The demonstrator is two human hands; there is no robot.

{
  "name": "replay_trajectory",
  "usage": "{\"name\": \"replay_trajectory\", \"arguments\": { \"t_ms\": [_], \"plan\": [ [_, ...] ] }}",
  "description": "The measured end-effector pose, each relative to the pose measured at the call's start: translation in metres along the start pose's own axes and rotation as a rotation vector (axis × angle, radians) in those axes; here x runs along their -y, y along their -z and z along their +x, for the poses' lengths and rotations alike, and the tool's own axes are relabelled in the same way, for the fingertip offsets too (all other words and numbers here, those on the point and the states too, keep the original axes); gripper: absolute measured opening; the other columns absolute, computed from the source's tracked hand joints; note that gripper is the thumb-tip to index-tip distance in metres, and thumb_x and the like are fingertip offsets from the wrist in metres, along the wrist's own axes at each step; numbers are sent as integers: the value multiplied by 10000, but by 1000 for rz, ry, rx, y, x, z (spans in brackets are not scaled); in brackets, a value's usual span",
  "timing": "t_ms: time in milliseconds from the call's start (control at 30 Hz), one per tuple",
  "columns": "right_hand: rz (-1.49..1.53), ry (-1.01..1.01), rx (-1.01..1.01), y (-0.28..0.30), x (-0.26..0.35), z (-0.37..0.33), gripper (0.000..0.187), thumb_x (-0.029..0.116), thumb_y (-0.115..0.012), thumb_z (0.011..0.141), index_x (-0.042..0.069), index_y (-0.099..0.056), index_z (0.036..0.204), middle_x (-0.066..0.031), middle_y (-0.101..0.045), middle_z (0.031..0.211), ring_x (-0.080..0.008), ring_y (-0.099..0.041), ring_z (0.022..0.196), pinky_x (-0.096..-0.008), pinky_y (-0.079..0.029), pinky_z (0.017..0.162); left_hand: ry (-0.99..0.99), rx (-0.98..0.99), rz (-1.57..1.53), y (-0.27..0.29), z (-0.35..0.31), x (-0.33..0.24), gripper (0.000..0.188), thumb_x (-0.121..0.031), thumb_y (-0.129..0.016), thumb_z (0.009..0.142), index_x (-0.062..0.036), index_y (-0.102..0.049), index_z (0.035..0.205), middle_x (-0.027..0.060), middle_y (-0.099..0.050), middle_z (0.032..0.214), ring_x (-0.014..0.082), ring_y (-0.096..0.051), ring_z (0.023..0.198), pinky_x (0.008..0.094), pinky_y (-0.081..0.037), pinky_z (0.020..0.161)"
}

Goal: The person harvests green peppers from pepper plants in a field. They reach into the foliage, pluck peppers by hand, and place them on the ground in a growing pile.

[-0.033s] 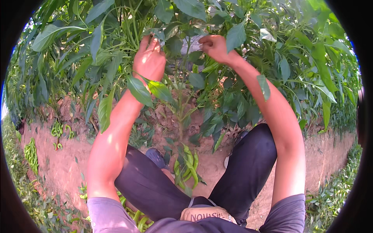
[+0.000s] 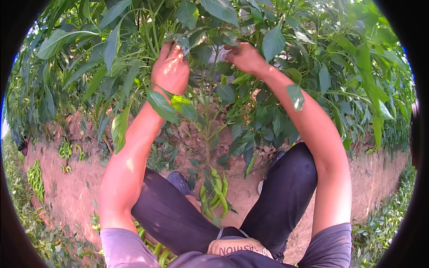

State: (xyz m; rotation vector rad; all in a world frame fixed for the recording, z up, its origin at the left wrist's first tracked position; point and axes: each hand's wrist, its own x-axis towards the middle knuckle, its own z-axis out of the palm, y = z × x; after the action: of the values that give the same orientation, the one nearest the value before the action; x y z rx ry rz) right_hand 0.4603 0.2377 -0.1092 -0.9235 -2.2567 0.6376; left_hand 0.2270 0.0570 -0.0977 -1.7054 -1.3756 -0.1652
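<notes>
Green peppers (image 2: 219, 194) lie heaped on soil (image 2: 242, 196) between the shoes (image 2: 180, 182); beyond stands one leafy plant (image 2: 226, 93), left hand (image 2: 171, 73) and right hand (image 2: 247, 57) among its upper leaves (image 2: 201, 52), fingertips hidden, whether clamped or apart impossible to tell.

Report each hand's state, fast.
Left hand: fingertips partly hidden by leaves; grip cannot be told.
Right hand: fingers curled among the leaves; whether it holds anything cannot be told.

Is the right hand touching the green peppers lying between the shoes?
Apart. The head view shows the right hand up among the leaves, with foliage and soil between it and the green peppers below.
</notes>
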Motion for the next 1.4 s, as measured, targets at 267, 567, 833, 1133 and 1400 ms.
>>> {"name": "replay_trajectory", "arguments": {
  "t_ms": [267,567,833,1133,1400],
  "plan": [
    [469,-163,-79,-54,-14,37,276,358,-742,1058,107,-758,1172,-71,-776,1048,-153,-710,937,-311,-563,887,54,43,-225,9,-21,23,172,-196,-764,891,-32,-813,901,205,-762,1229,344,-637,1356,496,-399,1254],
    [890,-250,134,3,-68,-11,616,81,-642,1097,25,-366,1645,-190,-718,1342,-306,-756,1190,-427,-636,1069,-1,47,-270,5,-24,27,176,-177,-742,968,-12,-758,912,155,-697,1300,352,-460,1558,557,-438,1200],
    [573,-108,489,26,-25,-14,515,216,-772,1035,34,-639,1498,-94,-705,1391,-190,-659,1271,-381,-534,1088,8,-16,-307,2,-21,29,289,-99,-769,867,-37,-776,1148,142,-721,1254,388,-557,1461,574,-465,1177],
    [1452,-56,398,35,1,12,551,204,-780,1024,96,-579,1525,-127,-674,1475,-246,-663,1326,-501,-527,1154,-9,25,-237,7,-20,24,107,-125,-783,876,-21,-769,896,131,-697,1207,393,-511,1506,597,-441,1189],
    [1280,-9,36,64,-10,8,584,253,-763,1037,101,-556,1562,-116,-669,1472,-248,-647,1328,-460,-510,1155,3,-2,-295,9,-26,26,139,-144,-773,898,-8,-760,874,160,-725,1200,385,-522,1491,603,-390,1264]
  ]
}}
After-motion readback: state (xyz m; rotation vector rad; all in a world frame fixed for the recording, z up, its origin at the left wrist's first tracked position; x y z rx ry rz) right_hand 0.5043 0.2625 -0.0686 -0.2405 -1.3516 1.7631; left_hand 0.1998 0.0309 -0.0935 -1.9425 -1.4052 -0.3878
